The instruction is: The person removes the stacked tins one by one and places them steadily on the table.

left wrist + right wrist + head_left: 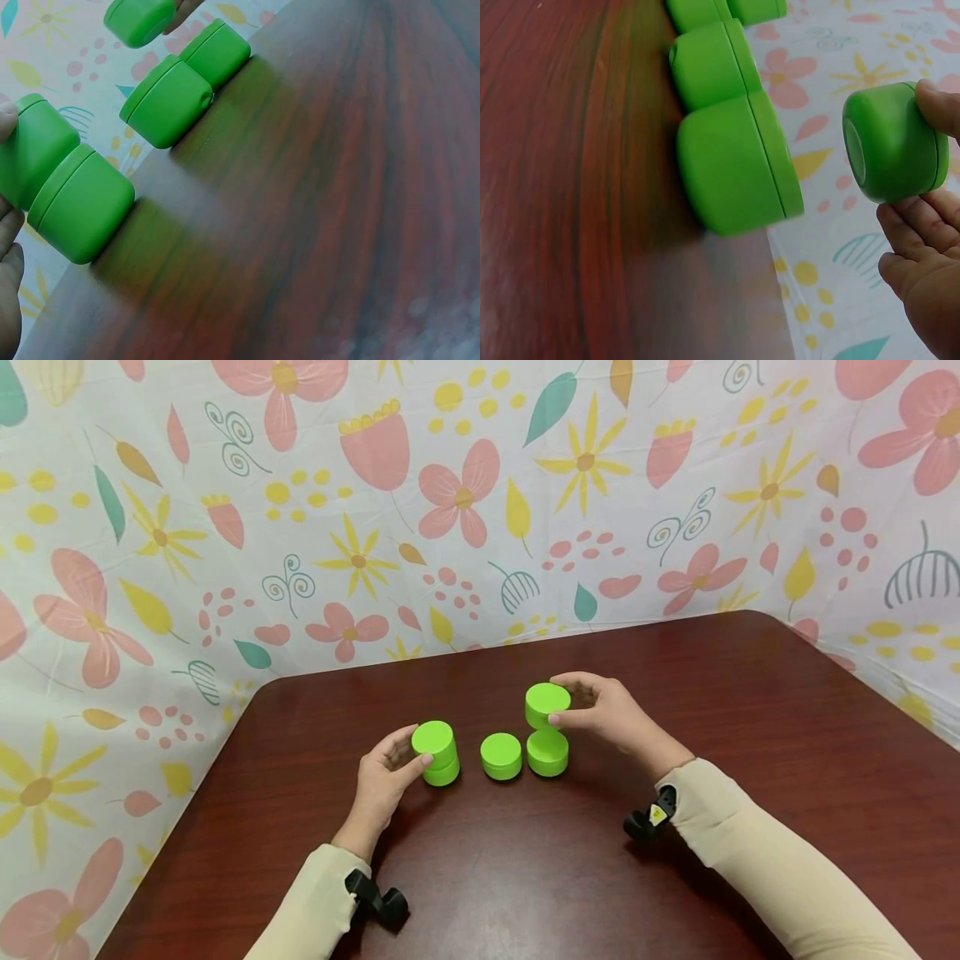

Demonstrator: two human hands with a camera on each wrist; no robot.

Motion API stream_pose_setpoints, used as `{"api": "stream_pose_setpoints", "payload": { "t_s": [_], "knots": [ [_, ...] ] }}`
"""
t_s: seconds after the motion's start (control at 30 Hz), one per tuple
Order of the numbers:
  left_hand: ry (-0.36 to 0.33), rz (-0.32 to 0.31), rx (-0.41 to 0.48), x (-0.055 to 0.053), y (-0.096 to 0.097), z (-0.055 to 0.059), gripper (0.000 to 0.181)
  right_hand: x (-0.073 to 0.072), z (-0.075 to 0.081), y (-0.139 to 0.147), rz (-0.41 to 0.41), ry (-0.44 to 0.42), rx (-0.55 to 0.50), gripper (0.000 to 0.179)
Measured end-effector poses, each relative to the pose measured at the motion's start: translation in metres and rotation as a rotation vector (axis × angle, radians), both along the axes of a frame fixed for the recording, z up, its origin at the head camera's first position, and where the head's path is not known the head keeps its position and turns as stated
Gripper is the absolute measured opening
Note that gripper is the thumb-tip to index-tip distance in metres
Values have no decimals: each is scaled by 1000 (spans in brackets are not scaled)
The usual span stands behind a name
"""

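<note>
Five squat, round containers are observed, all bright green and flat-topped, with rounded lower edges; a seam near the top, consistent with a fitted lid, is seen on several. On the raised right container [547,705], a shallow circular recess is shown in the underside by the right wrist view. The raised right container is held slightly tilted between the thumb and fingers of the right hand [611,714], which are clamped on its sides; it is carried in the air above the lower right container [547,756], and a gap between the two is visible from the right wrist. The upper left container [433,740] is gripped at its sides by the thumb and fingers of the left hand [379,783]; it is in contact with the top of the lower left container [442,772], which is stood on the table [480,868]. The middle container [501,756] is placed upright on the table, just beside the lower right container and apart from the left pair; it is touched by neither hand, and a small hollow or mark is noted low on its side. All tops are found covered, and any contents are hidden from view.
</note>
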State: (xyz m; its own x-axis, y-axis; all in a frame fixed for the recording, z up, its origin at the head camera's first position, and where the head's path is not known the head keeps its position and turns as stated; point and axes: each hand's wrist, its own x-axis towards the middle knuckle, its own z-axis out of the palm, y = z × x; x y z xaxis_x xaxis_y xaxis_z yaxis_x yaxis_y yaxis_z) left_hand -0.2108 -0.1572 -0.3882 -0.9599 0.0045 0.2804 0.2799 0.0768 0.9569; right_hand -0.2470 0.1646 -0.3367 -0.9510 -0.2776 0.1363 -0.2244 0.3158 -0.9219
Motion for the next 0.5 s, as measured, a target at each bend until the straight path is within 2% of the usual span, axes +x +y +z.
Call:
{"api": "stream_pose_setpoints", "payload": {
  "t_s": [0.5],
  "knots": [
    [-11, -2, -17, -2, -2, -2, 46, 5, -14, 25, -36, 25, -15, 57]
  ]
}}
